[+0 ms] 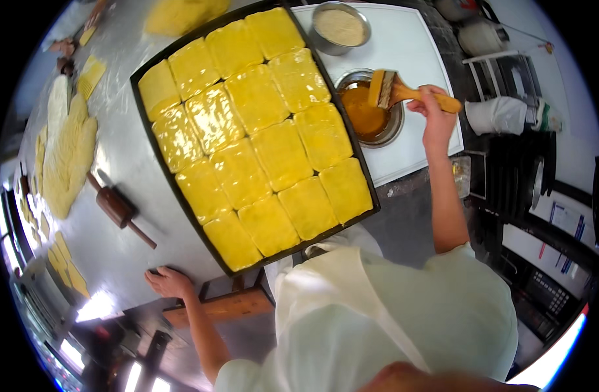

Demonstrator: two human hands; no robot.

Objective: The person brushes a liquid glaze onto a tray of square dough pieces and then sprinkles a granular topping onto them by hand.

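Observation:
My right hand (432,105) grips the wooden handle of a wide pastry brush (387,89). Its bristles are over a round metal bowl (398,128) that holds amber-brown liquid (364,110); whether they touch the liquid I cannot tell. Left of the bowl lies a dark baking tray (373,206) filled with rows of square yellow dough pieces (258,98). Many of these have a wet shine, most strongly toward the tray's left side. My left hand (170,282) rests at the near edge of the metal worktable (147,196), with nothing seen in it.
A metal bowl of pale crumbs or powder (339,27) stands beyond the liquid, on a white board (402,54). A rolling pin (117,206), a dough mass (71,152), flat dough pieces (66,262) and a yellow scraper (91,77) lie at left. Another person's hand (64,47) is at far left.

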